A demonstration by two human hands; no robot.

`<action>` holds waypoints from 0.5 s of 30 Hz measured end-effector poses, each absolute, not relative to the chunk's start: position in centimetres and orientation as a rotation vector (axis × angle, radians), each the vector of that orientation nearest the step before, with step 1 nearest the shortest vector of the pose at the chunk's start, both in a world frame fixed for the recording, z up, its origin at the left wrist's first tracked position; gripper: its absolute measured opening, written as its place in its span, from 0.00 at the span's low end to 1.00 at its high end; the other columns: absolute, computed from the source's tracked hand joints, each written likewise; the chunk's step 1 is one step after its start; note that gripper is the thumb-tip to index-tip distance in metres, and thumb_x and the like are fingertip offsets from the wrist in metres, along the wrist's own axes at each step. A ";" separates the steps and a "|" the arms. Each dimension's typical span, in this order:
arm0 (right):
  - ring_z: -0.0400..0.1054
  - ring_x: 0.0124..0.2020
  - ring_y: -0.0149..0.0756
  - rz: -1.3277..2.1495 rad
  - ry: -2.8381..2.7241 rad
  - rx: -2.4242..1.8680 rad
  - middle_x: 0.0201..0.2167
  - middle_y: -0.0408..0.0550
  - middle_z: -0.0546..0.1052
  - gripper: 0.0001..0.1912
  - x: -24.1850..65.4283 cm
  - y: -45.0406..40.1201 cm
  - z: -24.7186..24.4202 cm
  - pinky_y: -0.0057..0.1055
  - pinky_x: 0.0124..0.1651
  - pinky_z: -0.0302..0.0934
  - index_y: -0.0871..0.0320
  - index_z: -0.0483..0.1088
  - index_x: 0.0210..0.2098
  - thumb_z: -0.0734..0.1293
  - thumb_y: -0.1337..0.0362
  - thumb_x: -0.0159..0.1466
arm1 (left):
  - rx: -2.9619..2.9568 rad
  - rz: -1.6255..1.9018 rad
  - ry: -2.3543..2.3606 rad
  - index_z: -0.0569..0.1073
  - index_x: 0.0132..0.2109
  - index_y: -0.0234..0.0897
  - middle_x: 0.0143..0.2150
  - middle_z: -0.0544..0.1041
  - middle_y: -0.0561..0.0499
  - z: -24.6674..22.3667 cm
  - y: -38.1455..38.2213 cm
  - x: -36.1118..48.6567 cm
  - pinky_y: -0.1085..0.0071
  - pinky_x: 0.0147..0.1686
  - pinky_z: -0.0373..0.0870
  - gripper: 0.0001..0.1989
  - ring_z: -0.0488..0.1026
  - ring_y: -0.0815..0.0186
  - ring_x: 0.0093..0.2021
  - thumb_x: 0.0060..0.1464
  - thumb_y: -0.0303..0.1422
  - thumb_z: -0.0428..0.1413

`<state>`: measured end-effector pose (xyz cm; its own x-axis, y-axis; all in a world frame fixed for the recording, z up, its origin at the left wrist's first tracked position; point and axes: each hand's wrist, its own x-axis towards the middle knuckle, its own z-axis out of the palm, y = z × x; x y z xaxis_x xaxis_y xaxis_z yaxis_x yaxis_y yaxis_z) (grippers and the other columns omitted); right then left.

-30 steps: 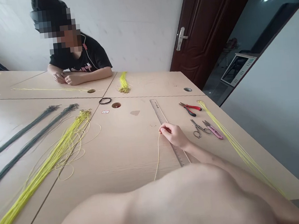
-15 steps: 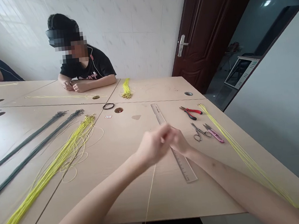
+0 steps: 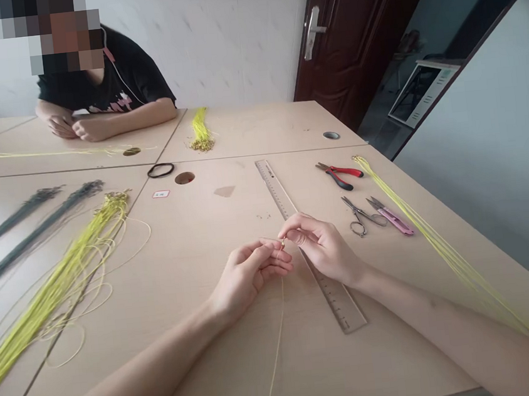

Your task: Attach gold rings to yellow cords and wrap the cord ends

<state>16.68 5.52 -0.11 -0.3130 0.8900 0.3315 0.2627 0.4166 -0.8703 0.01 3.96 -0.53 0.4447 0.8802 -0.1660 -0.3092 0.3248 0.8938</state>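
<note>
My left hand and my right hand meet above the table, just left of and over a clear ruler. Between their fingertips is a small gold-coloured clasp, pinched by both hands; its exact shape is too small to make out. A thin pale-yellow cord hangs from my left hand and runs down toward the near table edge. The ruler lies flat and slanted, partly covered by my right hand.
Right of the ruler lie red-and-black pliers, scissors, pink thread snips and several yellow cords. To the left are a yellow cord bundle and grey-green bundles. A co-worker sits across, forearms on the table.
My hands have gone from closed together and blurred to slightly apart, with the gold clasp now showing at the fingertips. The camera view has tilted down and shifted right.
</note>
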 end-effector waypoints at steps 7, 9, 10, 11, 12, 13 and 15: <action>0.68 0.36 0.32 1.082 -1.779 -0.997 0.30 0.41 0.72 0.09 16.2 5.3 -0.1 0.29 0.40 0.62 0.54 0.69 0.33 0.58 0.66 0.66 | 1.000 0.832 0.807 0.71 0.32 0.33 0.26 0.72 0.53 -0.8 4.1 -0.3 0.77 0.27 0.65 0.09 0.68 0.73 0.26 0.56 0.34 0.55; 0.69 0.35 0.32 1.089 -1.757 -1.023 0.30 0.42 0.73 0.09 16.1 5.2 -0.3 0.29 0.39 0.63 0.54 0.69 0.33 0.59 0.65 0.66 | 1.030 0.839 0.825 0.70 0.31 0.33 0.25 0.71 0.53 -0.7 4.1 -0.2 0.77 0.27 0.65 0.09 0.67 0.73 0.25 0.56 0.34 0.55; 0.69 0.35 0.32 1.075 -1.736 -1.046 0.31 0.42 0.73 0.08 16.1 5.1 -0.3 0.30 0.39 0.63 0.53 0.69 0.35 0.59 0.64 0.66 | 1.044 0.858 0.840 0.70 0.31 0.33 0.25 0.71 0.53 -0.6 4.0 -0.1 0.76 0.27 0.65 0.09 0.67 0.73 0.25 0.56 0.34 0.54; 0.69 0.36 0.33 1.056 -1.712 -1.069 0.32 0.43 0.72 0.07 16.0 5.0 -0.4 0.30 0.39 0.64 0.53 0.69 0.39 0.59 0.62 0.66 | 1.058 0.888 0.861 0.70 0.31 0.33 0.26 0.71 0.53 -0.7 3.9 -0.1 0.76 0.28 0.65 0.09 0.67 0.73 0.25 0.56 0.35 0.54; 0.69 0.37 0.34 1.033 -1.691 -1.090 0.34 0.44 0.72 0.08 16.0 4.9 -0.5 0.31 0.39 0.64 0.52 0.67 0.43 0.59 0.61 0.66 | 1.071 0.925 0.888 0.69 0.31 0.34 0.26 0.71 0.54 -0.7 3.9 0.0 0.76 0.28 0.65 0.09 0.67 0.73 0.26 0.57 0.35 0.54; 0.69 0.37 0.34 1.010 -1.676 -1.107 0.36 0.45 0.71 0.10 16.0 4.8 -0.5 0.31 0.39 0.65 0.52 0.65 0.46 0.60 0.59 0.65 | 1.085 0.967 0.918 0.69 0.31 0.34 0.27 0.71 0.55 -0.7 3.8 0.0 0.76 0.29 0.65 0.09 0.67 0.73 0.26 0.57 0.35 0.54; 0.69 0.37 0.34 0.974 -1.688 -1.121 0.36 0.45 0.71 0.11 15.9 4.6 -0.4 0.31 0.38 0.65 0.52 0.64 0.46 0.61 0.59 0.64 | 1.123 1.035 0.975 0.69 0.31 0.35 0.27 0.71 0.55 -0.8 3.6 0.0 0.76 0.30 0.65 0.09 0.67 0.73 0.27 0.57 0.35 0.53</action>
<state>15.93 4.61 -0.44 -0.2222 0.9465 0.2339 0.2712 0.2904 -0.9177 0.01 3.63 -0.80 0.2374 0.9677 -0.0842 -0.1417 0.1202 0.9826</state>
